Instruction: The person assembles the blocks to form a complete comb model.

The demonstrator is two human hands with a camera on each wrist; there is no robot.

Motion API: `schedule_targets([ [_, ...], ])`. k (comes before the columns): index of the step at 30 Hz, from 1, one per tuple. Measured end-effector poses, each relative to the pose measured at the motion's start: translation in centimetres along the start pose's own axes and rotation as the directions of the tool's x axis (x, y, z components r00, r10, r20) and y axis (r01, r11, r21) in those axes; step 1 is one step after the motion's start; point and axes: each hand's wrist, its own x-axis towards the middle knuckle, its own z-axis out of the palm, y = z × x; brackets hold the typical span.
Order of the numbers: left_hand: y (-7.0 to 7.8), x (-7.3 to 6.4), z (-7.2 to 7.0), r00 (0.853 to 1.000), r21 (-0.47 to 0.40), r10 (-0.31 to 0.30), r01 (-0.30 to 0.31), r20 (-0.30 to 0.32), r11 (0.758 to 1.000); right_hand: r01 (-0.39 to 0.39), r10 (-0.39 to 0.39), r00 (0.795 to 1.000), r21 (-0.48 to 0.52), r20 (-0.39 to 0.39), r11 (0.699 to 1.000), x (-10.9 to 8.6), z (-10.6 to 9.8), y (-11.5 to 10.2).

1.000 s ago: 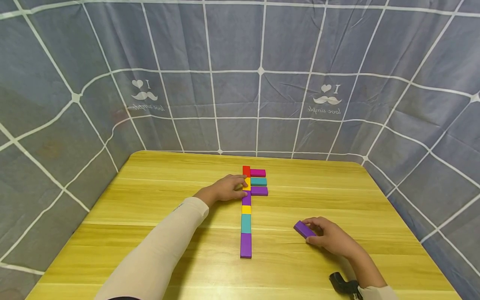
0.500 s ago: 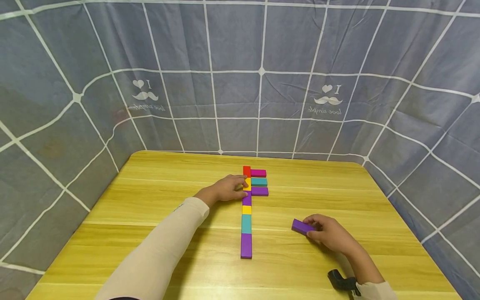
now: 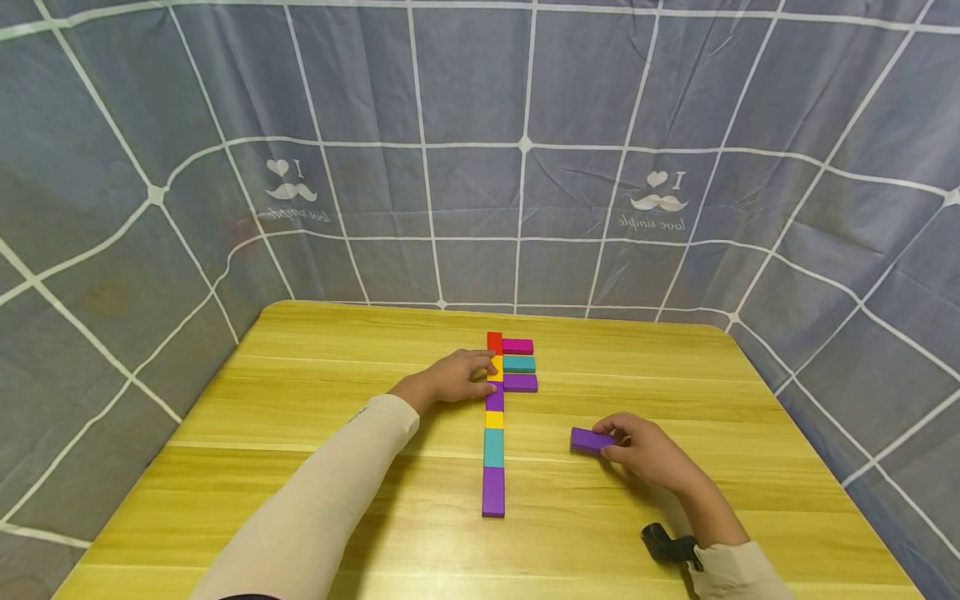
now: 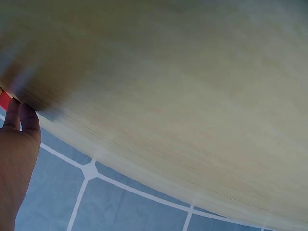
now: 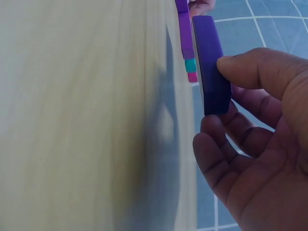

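My right hand (image 3: 651, 454) pinches a purple block (image 3: 590, 441) between thumb and fingers, right of the column and raised off the table. In the right wrist view that purple block (image 5: 211, 65) stands long side up against the thumb. My left hand (image 3: 453, 377) rests at the column's left side, with fingertips on a yellow block (image 3: 496, 369) and thumb on a purple block (image 3: 494, 397). A red block (image 3: 494, 342) tops the column. Below the hand lie a small yellow block (image 3: 494, 420), a teal block (image 3: 493, 447) and a purple block (image 3: 493, 492).
Three blocks branch rightward off the column: magenta (image 3: 517, 346), teal (image 3: 519, 364) and purple (image 3: 521, 383). All lie flat on a wooden table (image 3: 360, 517). A grey curtain (image 3: 472, 192) with white lines surrounds its far side. A black wrist device (image 3: 667, 546) sits by my right sleeve.
My right hand has moved left and slightly away from me with the purple block, which has turned until nearly level across the view. My left hand has stayed put.
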Motion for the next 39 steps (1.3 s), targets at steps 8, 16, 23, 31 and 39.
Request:
schedule_targets([
  [8, 0.2, -0.3, -0.2, 1.0, 0.003, -0.011, 0.011, 0.003, 1.0, 0.054, -0.054, 0.999, 0.059, -0.002, 0.997, 1.5, 1.0, -0.9],
  [16, 0.2, -0.5, -0.3, 1.0, 0.003, -0.014, 0.014, 0.007, 1.0, 0.04, -0.039, 0.999, 0.073, -0.015, 0.997, 3.2, 2.0, -1.5],
  [23, 0.2, -0.5, -0.2, 1.0, -0.002, -0.012, 0.012, 0.002, 1.0, 0.031, -0.03, 0.999, 0.089, -0.01, 0.996, 4.6, 2.9, -2.0],
  [31, 0.2, -0.6, -0.1, 1.0, 0.001, -0.013, 0.013, -0.001, 1.0, 0.023, -0.022, 1.0, 0.094, -0.008, 0.995, 6.3, 4.2, -3.1],
  [39, 0.2, -0.4, 0.1, 1.0, 0.026, -0.011, 0.012, -0.003, 1.0, -0.003, 0.006, 1.0, 0.097, -0.025, 0.995, 7.9, 5.7, -3.3],
])
